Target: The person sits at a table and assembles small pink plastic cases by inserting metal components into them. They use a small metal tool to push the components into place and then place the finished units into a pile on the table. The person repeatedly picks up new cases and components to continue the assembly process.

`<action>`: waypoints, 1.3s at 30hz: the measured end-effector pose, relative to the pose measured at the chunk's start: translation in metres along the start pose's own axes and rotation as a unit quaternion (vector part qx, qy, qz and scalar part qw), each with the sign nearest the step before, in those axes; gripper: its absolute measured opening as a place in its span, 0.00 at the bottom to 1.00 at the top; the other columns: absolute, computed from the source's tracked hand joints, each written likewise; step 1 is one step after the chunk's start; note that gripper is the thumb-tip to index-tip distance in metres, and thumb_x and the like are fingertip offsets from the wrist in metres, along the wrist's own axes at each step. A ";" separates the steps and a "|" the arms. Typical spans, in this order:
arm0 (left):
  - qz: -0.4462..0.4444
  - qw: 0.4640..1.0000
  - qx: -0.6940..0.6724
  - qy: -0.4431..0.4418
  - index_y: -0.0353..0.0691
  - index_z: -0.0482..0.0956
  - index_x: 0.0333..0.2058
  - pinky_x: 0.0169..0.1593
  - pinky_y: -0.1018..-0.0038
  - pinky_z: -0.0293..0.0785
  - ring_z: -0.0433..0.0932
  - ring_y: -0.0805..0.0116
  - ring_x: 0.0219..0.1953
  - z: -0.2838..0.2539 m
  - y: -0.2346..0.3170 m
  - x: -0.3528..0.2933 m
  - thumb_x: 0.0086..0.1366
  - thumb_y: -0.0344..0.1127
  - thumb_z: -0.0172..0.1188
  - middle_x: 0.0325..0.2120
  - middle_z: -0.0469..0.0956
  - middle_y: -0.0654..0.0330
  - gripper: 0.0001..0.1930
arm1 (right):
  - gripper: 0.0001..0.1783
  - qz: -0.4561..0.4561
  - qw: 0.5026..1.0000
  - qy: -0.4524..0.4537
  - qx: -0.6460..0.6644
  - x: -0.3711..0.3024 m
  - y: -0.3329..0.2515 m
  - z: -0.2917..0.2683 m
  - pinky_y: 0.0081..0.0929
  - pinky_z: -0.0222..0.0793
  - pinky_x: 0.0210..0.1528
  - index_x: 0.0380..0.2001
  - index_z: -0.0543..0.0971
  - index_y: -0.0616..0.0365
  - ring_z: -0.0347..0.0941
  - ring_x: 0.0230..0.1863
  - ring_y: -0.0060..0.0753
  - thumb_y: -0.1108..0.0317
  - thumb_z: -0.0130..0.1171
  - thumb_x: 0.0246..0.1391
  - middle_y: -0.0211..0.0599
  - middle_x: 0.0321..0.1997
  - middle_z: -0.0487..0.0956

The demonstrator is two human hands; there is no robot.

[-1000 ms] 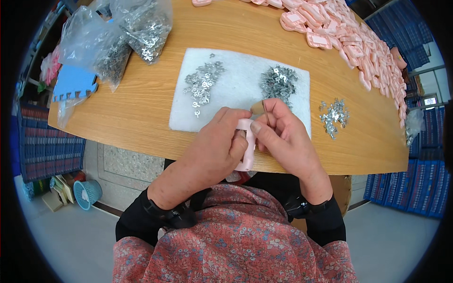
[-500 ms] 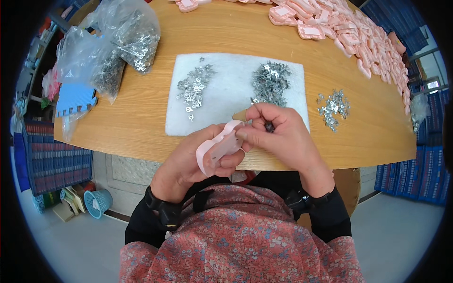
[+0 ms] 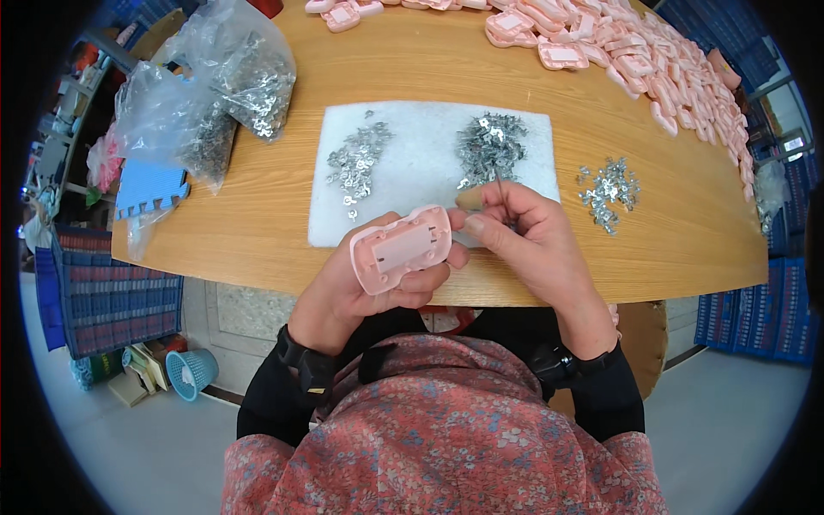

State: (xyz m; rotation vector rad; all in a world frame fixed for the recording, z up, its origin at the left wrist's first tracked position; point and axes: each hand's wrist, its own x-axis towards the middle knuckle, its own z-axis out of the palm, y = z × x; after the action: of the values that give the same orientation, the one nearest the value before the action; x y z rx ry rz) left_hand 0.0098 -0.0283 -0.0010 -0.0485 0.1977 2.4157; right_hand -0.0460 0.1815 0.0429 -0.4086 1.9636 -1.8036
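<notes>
A pink plastic casing (image 3: 403, 249) rests in my left hand (image 3: 343, 279), its hollow inner side turned up, with a rectangular recess in the middle and small posts around it. My left fingers wrap its lower edge. Just right of the casing, my right hand (image 3: 536, 245) is closed in a pinch, a tan cover on one fingertip. A thin metal rod-like tool (image 3: 501, 187) sticks up from between its fingers; the rest is hidden. Beyond the hands, a white foam sheet (image 3: 421, 163) bears two heaps of small metal clips, left (image 3: 356, 163) and right (image 3: 491, 146).
More metal clips (image 3: 609, 193) lie on the wooden table (image 3: 687, 232) right of the foam. Many pink casings (image 3: 635, 64) are piled at the far right. Clear bags of metal parts (image 3: 249, 81) and a blue foam mat (image 3: 150, 187) sit at the left.
The casing has tilted so its inner side faces up more fully. My right hand has drawn slightly away from it to the right, and the thin tool now points upward.
</notes>
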 end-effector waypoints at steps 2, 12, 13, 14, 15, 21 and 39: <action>-0.004 1.000 -0.008 -0.017 0.35 0.71 0.59 0.21 0.79 0.60 0.68 0.71 0.24 0.002 0.000 0.003 0.73 0.44 0.41 0.43 0.78 0.46 0.24 | 0.11 -0.012 1.000 0.016 0.007 -0.005 -0.001 0.000 0.12 0.60 0.33 0.41 0.79 0.64 0.60 0.30 0.09 0.69 0.65 0.59 0.16 0.27 0.68; -0.017 0.998 0.058 0.002 0.36 0.71 0.57 0.22 0.77 0.63 0.70 0.72 0.26 0.018 -0.012 0.016 0.72 0.41 0.45 0.41 0.79 0.50 0.21 | 0.09 -0.027 0.998 0.027 0.046 -0.040 -0.010 -0.019 0.11 0.62 0.34 0.41 0.77 0.62 0.65 0.30 0.08 0.68 0.61 0.62 0.20 0.30 0.75; -0.020 0.997 0.070 0.003 0.36 0.71 0.57 0.23 0.77 0.65 0.71 0.72 0.27 0.022 -0.013 0.019 0.72 0.40 0.46 0.40 0.78 0.52 0.20 | 0.09 -0.018 0.998 0.026 0.063 -0.046 -0.012 -0.021 0.11 0.63 0.33 0.41 0.77 0.61 0.66 0.29 0.08 0.67 0.61 0.63 0.21 0.30 0.76; -0.024 0.983 0.175 0.043 0.36 0.70 0.57 0.24 0.76 0.68 0.72 0.71 0.28 0.031 -0.016 0.026 0.71 0.38 0.48 0.41 0.78 0.53 0.20 | 0.10 0.011 0.996 0.029 0.084 -0.052 -0.015 -0.025 0.11 0.62 0.31 0.43 0.76 0.61 0.66 0.28 0.08 0.66 0.60 0.64 0.22 0.30 0.76; -0.026 0.957 0.278 0.081 0.36 0.70 0.57 0.26 0.74 0.70 0.73 0.71 0.29 0.043 -0.020 0.034 0.71 0.37 0.49 0.43 0.78 0.53 0.20 | 0.11 0.039 0.993 0.032 0.106 -0.060 -0.017 -0.028 0.11 0.61 0.29 0.44 0.75 0.60 0.67 0.27 0.09 0.65 0.60 0.64 0.23 0.30 0.77; 0.049 0.776 0.627 0.034 0.34 0.60 0.64 0.41 0.76 0.76 0.77 0.75 0.40 0.081 -0.081 0.080 0.71 0.27 0.48 0.41 0.77 0.57 0.23 | 0.14 0.057 0.974 0.097 0.198 -0.110 -0.005 -0.063 0.11 0.56 0.21 0.50 0.72 0.59 0.67 0.24 0.10 0.65 0.58 0.65 0.27 0.31 0.77; 0.198 0.298 0.921 0.153 0.37 0.73 0.58 0.61 0.61 0.68 0.73 0.53 0.56 0.081 0.058 0.248 0.63 0.45 0.63 0.54 0.75 0.47 0.28 | 0.09 0.023 0.811 0.538 -0.229 -0.267 0.124 -0.215 0.23 0.69 0.34 0.38 0.78 0.65 0.71 0.32 0.20 0.70 0.62 0.59 0.30 0.31 0.77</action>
State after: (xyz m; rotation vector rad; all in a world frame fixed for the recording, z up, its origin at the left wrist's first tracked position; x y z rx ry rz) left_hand -0.2135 0.1027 0.0643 0.6286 3.0994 0.9059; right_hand 0.0842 0.5119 -0.0371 0.7264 3.1177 -1.6230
